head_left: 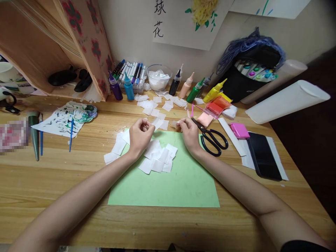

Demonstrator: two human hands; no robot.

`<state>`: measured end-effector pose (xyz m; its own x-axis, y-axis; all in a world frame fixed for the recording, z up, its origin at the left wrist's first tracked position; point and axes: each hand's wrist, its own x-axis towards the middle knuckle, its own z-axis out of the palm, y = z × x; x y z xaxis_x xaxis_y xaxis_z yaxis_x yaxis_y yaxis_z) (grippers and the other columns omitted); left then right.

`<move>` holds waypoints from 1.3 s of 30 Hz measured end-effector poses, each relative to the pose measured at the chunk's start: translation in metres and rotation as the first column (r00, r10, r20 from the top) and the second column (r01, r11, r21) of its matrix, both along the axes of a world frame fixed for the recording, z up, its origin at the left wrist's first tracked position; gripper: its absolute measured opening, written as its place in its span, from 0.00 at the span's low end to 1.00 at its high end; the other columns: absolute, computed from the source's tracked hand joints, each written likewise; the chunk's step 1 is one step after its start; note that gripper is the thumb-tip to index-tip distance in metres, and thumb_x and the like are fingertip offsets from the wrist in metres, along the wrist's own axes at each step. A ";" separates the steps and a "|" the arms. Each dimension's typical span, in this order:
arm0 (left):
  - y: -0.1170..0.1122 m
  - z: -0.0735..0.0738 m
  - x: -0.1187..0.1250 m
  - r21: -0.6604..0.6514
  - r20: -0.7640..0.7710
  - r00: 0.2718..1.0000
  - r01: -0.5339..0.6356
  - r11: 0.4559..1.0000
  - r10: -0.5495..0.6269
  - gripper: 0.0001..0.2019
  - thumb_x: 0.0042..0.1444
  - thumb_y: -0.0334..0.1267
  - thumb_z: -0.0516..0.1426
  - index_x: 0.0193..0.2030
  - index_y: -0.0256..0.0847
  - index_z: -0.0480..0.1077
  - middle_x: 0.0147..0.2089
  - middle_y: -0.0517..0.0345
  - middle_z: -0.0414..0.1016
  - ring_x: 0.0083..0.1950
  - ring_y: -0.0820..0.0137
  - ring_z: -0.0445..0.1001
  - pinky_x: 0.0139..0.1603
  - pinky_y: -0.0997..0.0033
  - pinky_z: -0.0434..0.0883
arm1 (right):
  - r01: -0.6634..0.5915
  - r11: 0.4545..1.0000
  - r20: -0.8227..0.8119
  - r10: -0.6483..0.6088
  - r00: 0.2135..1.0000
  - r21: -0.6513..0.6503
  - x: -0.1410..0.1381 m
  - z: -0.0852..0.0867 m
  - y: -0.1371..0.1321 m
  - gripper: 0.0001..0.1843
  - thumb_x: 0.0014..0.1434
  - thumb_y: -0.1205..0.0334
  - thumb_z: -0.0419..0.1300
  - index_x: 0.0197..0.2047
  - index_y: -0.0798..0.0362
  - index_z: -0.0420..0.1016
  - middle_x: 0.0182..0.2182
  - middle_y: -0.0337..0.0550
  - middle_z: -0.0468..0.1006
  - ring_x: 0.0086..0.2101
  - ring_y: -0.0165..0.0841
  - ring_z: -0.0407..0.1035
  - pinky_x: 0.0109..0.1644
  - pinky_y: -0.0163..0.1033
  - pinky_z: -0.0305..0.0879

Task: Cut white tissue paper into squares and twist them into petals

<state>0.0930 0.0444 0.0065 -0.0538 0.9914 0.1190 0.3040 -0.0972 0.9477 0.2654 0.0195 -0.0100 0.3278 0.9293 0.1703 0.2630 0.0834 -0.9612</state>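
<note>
My left hand (140, 134) is closed, its fingertips pinching a small white paper square (156, 122) just above the far edge of a green paper sheet (181, 182). My right hand (189, 134) is also closed in a pinch on a small whitish scrap (175, 123) that I cannot name for sure. Between and below the hands lies a heap of cut white paper squares (157, 157) on the green sheet. Black-handled scissors (211, 138) lie just right of my right hand.
More white squares (157, 105) are strewn toward the wall. Paint bottles (194, 91), a marker box (131, 71) and a glass bowl (158, 77) line the back. A paint-stained sheet with palette (68, 119), brushes, a pink block (239, 130) and a black phone (264, 155) flank the work area.
</note>
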 end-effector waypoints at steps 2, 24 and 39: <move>0.000 0.000 0.000 -0.001 0.014 1.000 -0.009 1.000 0.009 0.02 0.42 0.30 0.54 0.23 0.39 0.64 0.22 0.65 0.63 0.23 0.78 0.58 0.24 0.77 0.59 | -0.032 0.999 0.080 0.032 0.996 -0.005 -0.001 -0.003 0.000 0.10 0.59 0.60 0.50 0.33 0.53 0.70 0.32 0.44 0.74 0.35 0.34 0.66 0.43 0.42 0.63; -0.007 0.002 -0.001 0.137 -0.058 0.933 0.359 0.923 -0.354 0.07 0.53 0.37 0.57 0.28 0.37 0.69 0.23 0.62 0.66 0.23 0.77 0.60 0.24 0.75 0.58 | -0.415 0.909 0.350 0.376 0.858 0.042 -0.021 0.014 -0.023 0.07 0.63 0.64 0.50 0.37 0.52 0.69 0.32 0.42 0.70 0.35 0.33 0.64 0.41 0.39 0.59; -0.008 -0.002 0.000 0.217 -0.137 0.924 0.380 0.899 -0.357 0.03 0.51 0.35 0.59 0.30 0.38 0.73 0.25 0.61 0.70 0.22 0.79 0.58 0.23 0.77 0.59 | -0.371 0.928 -0.017 0.372 0.928 0.007 -0.015 0.006 -0.015 0.14 0.61 0.59 0.53 0.26 0.54 0.71 0.28 0.40 0.71 0.32 0.30 0.67 0.38 0.36 0.60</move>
<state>0.0925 0.0367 0.0047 0.3323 0.8806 0.3379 0.2871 -0.4357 0.8531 0.2504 0.0047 -0.0044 -0.0378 0.9846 0.1709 0.1955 0.1750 -0.9650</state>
